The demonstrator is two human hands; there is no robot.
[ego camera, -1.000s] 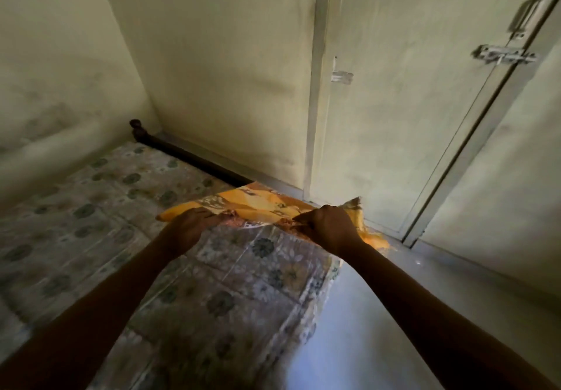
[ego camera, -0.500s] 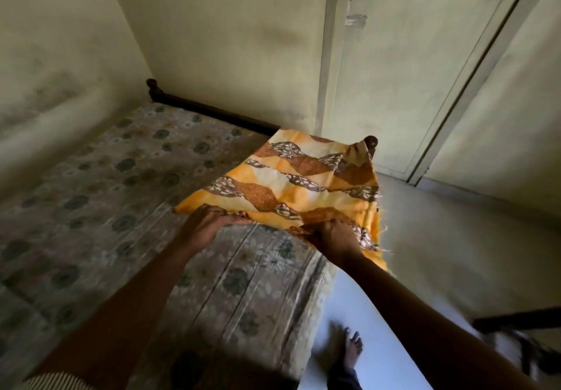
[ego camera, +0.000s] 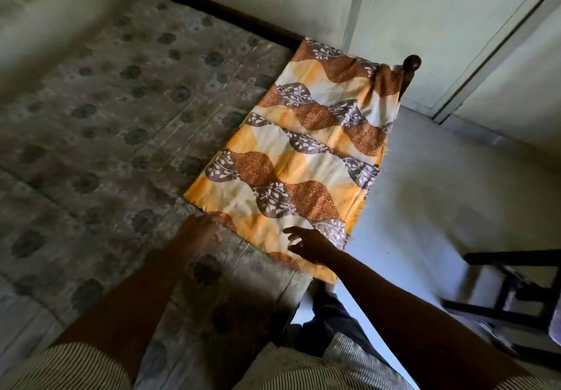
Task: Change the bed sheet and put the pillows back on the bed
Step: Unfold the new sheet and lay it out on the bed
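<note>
Bedpost rises beside folded sheet; chair nearby.

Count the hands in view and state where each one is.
2. The left hand is at the near-left corner of the folded orange sheet; the right hand, spread open, is over its near edge. No others seem hidden.

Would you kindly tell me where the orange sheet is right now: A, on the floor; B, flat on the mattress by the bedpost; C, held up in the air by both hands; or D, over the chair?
B: the sheet lies spread flat on the mattress along its right edge, with its far corner bunched at the bedpost.
</note>
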